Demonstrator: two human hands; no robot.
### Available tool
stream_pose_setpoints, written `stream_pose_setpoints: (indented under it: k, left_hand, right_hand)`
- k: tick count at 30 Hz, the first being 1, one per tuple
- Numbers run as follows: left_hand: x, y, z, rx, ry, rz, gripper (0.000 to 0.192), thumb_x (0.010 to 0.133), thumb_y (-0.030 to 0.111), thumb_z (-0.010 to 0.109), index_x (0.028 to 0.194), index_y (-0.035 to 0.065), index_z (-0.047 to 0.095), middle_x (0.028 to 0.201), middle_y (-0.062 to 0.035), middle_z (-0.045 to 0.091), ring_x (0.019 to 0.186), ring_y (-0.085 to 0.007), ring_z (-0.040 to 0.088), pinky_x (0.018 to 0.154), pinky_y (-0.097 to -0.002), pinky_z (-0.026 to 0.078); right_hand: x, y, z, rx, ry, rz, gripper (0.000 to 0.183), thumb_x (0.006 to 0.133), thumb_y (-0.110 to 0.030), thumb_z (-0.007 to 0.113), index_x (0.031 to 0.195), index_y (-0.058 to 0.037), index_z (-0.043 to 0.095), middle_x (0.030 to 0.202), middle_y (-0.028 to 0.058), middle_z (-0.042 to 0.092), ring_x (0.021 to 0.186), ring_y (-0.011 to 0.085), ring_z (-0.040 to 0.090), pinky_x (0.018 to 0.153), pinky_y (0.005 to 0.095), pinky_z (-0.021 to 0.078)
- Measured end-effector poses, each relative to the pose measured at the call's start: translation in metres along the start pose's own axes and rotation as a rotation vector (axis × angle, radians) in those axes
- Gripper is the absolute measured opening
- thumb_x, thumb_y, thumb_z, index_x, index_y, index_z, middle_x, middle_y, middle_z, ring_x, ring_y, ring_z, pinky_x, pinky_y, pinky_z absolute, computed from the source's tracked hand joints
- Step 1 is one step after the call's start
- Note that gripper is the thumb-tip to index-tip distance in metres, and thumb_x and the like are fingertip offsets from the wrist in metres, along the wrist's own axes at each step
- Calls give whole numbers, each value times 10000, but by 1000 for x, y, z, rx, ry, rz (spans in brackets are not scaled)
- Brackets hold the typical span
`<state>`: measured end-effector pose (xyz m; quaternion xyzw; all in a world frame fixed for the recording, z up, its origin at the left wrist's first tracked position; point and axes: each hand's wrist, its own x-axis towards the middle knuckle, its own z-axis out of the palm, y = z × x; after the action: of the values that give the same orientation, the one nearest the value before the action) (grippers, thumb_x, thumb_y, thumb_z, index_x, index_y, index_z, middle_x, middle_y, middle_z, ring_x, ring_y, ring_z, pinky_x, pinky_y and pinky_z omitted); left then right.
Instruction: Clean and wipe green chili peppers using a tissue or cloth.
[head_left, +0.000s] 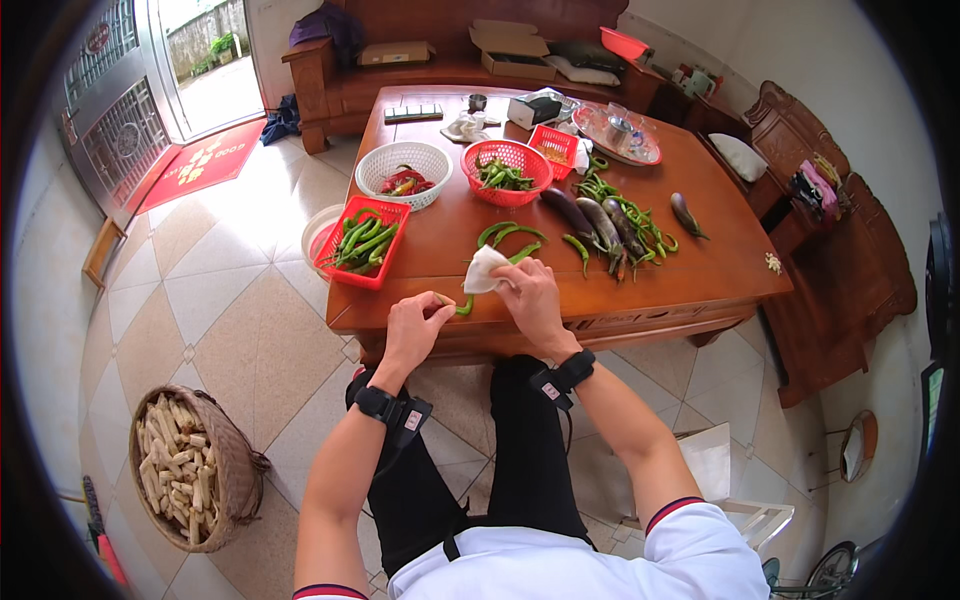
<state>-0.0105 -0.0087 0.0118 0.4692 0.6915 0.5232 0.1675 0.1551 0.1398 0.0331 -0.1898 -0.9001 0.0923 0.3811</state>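
Pinched in the fingers of my left hand, near the table's front edge, is the stem end of a green chili pepper. A crumpled white tissue is gripped in my right hand, just above and to the right of that pepper. Several loose green peppers lie on the wooden table beyond the tissue. To the left stands a red rectangular basket of long green peppers. Farther back are a white colander with red peppers and a red round colander with green ones.
Several eggplants lie right of centre beside a heap of green peppers. A tray of glasses and a tissue box stand at the back. On the floor at left is a woven basket of corncobs.
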Motion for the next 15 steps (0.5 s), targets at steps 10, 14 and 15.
stream_pose_setpoints:
  k: [10, 14, 15]
  left_hand:
    - [-2, -1, 3, 79, 13, 69, 192, 868, 181, 756, 967, 16, 749, 845, -151, 753, 766, -279, 735, 720, -367, 554]
    - [-3, 5, 2, 81, 16, 1, 181, 866, 167, 759, 961, 14, 749, 821, -140, 752, 732, -230, 735, 702, -342, 553]
    - [-3, 6, 2, 79, 17, 2, 181, 866, 167, 759, 961, 14, 749, 821, -140, 752, 732, -230, 735, 702, -342, 553]
  right_hand:
    - [-28, -32, 14, 6, -128, -62, 288, 845, -150, 705, 1132, -147, 736, 848, 51, 606, 861, 243, 606, 812, 381, 439]
    - [-13, -12, 1, -89, -30, -79, 281, 834, -133, 705, 1111, -159, 744, 840, 21, 603, 839, 226, 600, 790, 377, 435]
    - [-10, -11, -2, -79, 41, -43, 280, 832, -129, 706, 1107, -157, 744, 838, 20, 601, 838, 227, 598, 786, 378, 433]
